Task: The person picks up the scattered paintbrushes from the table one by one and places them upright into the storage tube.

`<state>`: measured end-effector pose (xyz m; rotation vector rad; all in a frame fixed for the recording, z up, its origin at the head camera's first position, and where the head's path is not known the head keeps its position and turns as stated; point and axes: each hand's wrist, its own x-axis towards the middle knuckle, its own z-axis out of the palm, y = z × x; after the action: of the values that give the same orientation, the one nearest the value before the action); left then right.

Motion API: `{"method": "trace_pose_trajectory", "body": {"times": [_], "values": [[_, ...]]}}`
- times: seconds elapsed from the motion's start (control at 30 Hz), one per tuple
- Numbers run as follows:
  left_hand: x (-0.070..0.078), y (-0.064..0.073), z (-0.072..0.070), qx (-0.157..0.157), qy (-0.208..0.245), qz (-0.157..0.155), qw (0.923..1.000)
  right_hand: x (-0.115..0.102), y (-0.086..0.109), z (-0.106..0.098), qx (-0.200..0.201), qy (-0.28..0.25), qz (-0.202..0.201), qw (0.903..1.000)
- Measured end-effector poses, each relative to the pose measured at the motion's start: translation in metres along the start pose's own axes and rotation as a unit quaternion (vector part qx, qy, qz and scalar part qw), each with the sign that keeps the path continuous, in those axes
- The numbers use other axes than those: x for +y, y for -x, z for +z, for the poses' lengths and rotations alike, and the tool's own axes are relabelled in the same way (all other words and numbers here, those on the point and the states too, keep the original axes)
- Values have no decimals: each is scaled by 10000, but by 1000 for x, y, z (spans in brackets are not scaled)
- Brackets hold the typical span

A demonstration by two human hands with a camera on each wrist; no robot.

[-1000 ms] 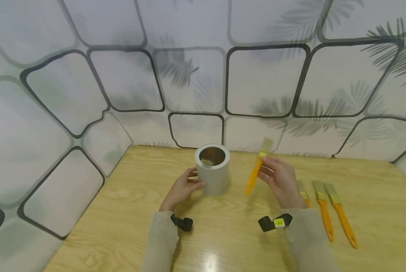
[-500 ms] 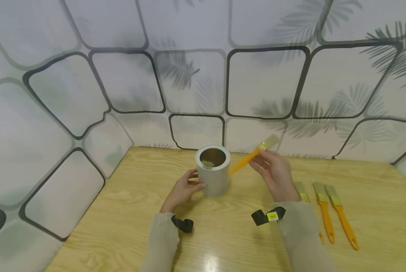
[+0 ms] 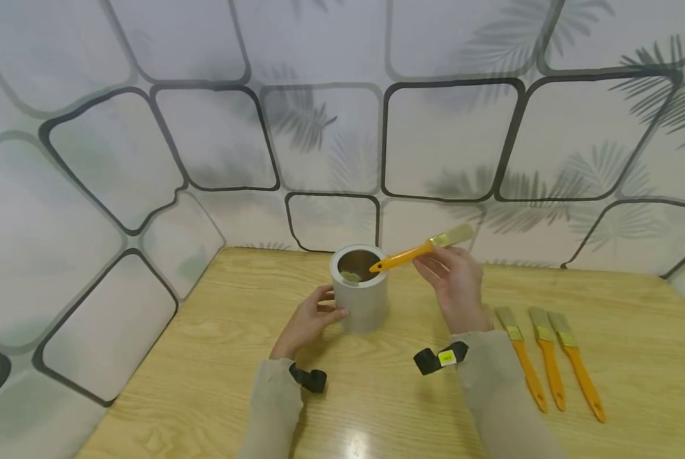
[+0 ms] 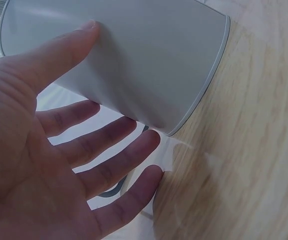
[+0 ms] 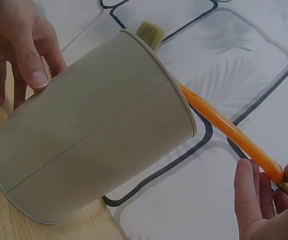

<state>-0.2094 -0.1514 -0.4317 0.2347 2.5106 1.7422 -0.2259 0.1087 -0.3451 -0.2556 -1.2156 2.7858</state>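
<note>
We see the held brush (image 3: 405,256) at the centre of the head view, its orange handle end at the mouth of the grey can (image 3: 361,306), bristles pointing up and right; whether the tip dips below the rim, we cannot tell. The right hand (image 3: 456,280) pinches it near the metal collar. The can stands upright on the table (image 3: 193,357); a tuft of bristles (image 3: 351,276) inside tells us it holds at least one brush, bristles up, though its bottom is hidden. Along the can's left side, the left hand (image 3: 307,323) grips lightly, thumb on the front, fingers loosely bent. We judge the work partly done: the held brush is not released, and three loose brushes (image 3: 549,363) lie side by side at lower right.
</note>
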Motion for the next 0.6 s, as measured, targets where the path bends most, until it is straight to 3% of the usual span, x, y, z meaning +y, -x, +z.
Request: {"method": "trace_pose_trajectory", "body": {"times": [0.3,0.6], "values": [[0,0,0,0,-45,-28,10000,14,1,9,-219,585,-922,9938],[0,1,0,-3,-52,-45,10000,34,-3,24,-255,1906,-1832,9641]]}}
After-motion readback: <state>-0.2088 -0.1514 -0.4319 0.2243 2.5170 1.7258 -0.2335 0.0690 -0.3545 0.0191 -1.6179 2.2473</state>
